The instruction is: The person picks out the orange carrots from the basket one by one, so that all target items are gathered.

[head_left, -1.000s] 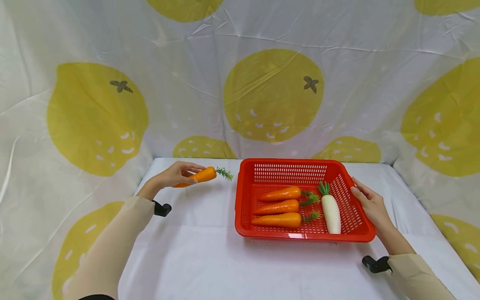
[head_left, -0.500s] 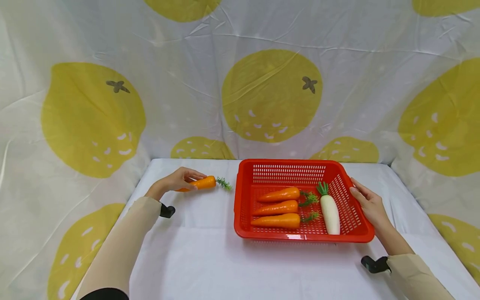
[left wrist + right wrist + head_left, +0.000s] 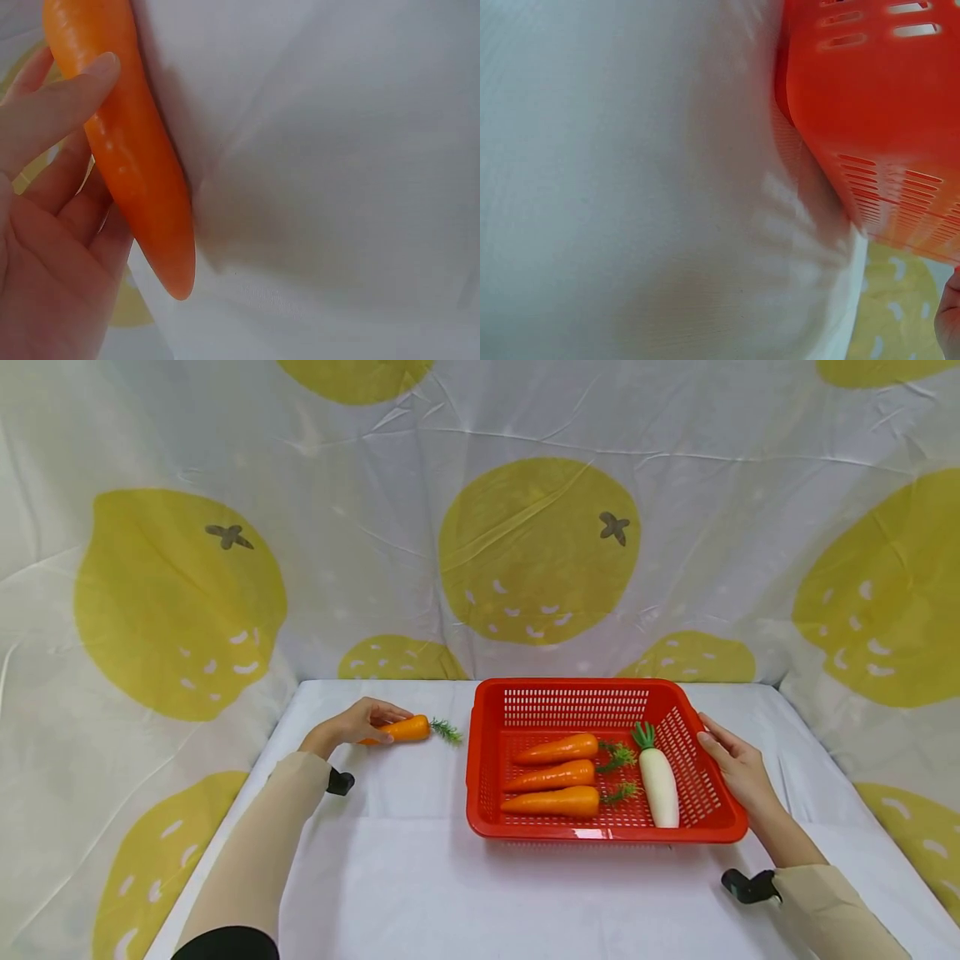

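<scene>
At the back left of the table, my left hand (image 3: 365, 721) grips an orange carrot (image 3: 408, 728) with a green leafy top pointing right. In the left wrist view the thumb lies across this carrot (image 3: 135, 157), fingers behind it, its tapered tip close over the white cloth. My right hand (image 3: 738, 766) holds the right rim of a red plastic basket (image 3: 585, 834), thumb on the rim. Inside the basket, three carrots (image 3: 555, 775) lie side by side on the left, and a white radish (image 3: 659, 787) with a green top lies on the right.
The table (image 3: 450, 902) has a white cloth over it. Behind it and at both sides hangs a pale curtain (image 3: 360, 543) printed with big yellow lemons. The right wrist view shows the slotted basket wall (image 3: 877, 112) close to the cloth.
My left hand has lowered the carrot toward the cloth, with a slight shift to the right. The right hand keeps its hold on the basket, which stays in place.
</scene>
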`<state>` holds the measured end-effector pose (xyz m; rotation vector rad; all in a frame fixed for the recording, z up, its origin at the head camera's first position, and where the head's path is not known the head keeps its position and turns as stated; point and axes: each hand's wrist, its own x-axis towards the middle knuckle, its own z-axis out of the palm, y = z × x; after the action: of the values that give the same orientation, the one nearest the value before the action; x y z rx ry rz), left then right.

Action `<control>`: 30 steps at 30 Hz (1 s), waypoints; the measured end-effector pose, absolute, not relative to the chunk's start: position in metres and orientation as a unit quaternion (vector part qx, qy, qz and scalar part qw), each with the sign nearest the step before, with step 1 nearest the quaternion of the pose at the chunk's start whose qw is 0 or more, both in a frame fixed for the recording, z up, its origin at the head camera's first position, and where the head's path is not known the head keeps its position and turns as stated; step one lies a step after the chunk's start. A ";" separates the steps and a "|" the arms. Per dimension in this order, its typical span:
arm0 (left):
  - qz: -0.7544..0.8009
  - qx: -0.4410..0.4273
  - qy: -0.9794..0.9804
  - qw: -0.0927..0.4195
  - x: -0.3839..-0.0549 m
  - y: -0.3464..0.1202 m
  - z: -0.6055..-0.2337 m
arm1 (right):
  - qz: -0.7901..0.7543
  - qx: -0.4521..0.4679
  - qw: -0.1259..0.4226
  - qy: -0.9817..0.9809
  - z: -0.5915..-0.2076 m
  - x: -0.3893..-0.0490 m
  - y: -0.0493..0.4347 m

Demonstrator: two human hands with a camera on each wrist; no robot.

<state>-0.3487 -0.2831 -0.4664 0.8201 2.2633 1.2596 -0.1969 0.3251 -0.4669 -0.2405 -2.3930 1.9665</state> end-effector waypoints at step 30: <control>0.476 0.308 0.800 0.195 -0.335 -0.217 -0.368 | 0.643 -0.072 0.025 -0.762 -0.464 -0.196 0.323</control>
<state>-0.3353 -0.2167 -0.3682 0.8628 2.2429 1.3351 -0.1962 0.3234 -0.4636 -0.2211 -2.3566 1.9882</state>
